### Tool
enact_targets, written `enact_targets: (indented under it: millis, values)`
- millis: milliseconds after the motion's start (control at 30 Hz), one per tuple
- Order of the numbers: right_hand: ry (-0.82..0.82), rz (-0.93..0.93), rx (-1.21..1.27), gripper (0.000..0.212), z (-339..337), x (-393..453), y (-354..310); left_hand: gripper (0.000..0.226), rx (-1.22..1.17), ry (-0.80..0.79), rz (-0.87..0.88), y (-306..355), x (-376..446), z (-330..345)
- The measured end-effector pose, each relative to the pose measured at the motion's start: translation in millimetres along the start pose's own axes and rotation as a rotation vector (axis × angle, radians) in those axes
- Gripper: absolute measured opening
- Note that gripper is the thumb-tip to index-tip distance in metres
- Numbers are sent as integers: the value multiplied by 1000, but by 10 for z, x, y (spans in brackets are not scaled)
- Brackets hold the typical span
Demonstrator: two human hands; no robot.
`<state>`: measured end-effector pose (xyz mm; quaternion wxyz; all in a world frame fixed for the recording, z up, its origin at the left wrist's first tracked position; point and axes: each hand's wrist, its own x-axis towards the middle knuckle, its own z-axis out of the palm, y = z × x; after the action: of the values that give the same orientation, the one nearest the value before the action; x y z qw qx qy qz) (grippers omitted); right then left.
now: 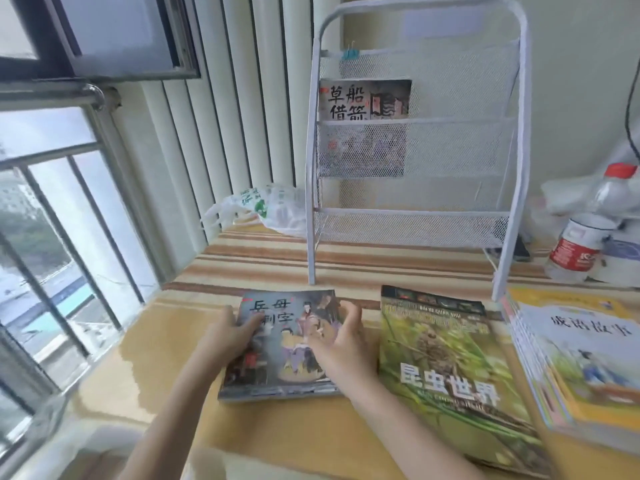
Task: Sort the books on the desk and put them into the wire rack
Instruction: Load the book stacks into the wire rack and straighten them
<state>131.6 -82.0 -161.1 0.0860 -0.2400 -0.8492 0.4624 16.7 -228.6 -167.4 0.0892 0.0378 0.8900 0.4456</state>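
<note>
Dark illustrated picture-book stack (pixel 282 344) at lower centre of frame, gripped at both side edges: left hand (pixel 230 336), right hand (pixel 337 341), fingers curled. Top copy best lifted level, then slid upright into white wire-mesh rack (pixel 415 216), upper centre.

home study corner: desk (pixel 145 362) by barred window (pixel 52 209), children's books (pixel 585 362).

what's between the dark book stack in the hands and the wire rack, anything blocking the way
Nothing visible blocks it. The left hand and right hand grip the dark book stack, and only bare striped desk lies between it and the wire rack. The plastic bag sits off to the rack's left side.
</note>
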Motion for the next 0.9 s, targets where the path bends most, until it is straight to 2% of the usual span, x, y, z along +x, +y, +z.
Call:
enact_targets:
  millis: [100,300,400,467,500,600,667,767,833,900]
  values:
    - [-18,57,164,51,14,-43,-17,25,-160,-72,-24,-20,-12,6]
    - [-12,54,290,47,25,-93,48,6,-628,-88,-249,159,24,-248]
    - [-5,51,339,48,54,-47,96,28,-688,-200,-304,149,47,-330]
    - [-12,46,372,50,87,-30,120,33,-628,-301,-291,187,10,-315]
    - [-13,50,382,51,103,-24,134,34,-560,-292,-274,204,1,-277]
    - [-21,52,455,52,60,-47,123,34,-313,-150,-123,190,-39,-115]
    - [-49,71,504,55,-28,-14,111,38,-359,-103,-25,178,-66,-66]
    - [-128,142,491,75,-221,114,56,37,-502,-53,189,285,-226,-124]
    - [-202,45,567,64,-345,196,-44,26,-572,-1,372,436,-339,-192]
    - [-175,-118,631,36,-456,250,-151,22,-586,44,527,587,-412,-245]
